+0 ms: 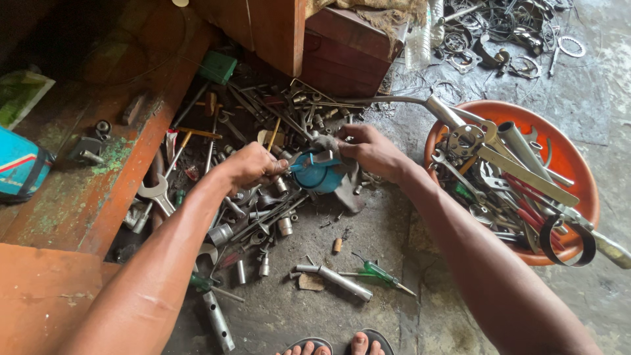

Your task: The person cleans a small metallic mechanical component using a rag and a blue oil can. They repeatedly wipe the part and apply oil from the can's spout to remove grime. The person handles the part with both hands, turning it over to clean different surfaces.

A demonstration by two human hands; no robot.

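Here, round blue part (317,174), grimy.

Round blue part (318,174) — held above the scattered tools, grey rag-draped.

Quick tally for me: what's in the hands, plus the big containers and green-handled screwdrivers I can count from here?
Blue round part held between left hand and right hand: 1
Orange basin of tools: 1
Green-handled screwdrivers on the floor: 2
Clear plastic bottle: 1
Total: 5
Loose sockets and spanners are too many to count.
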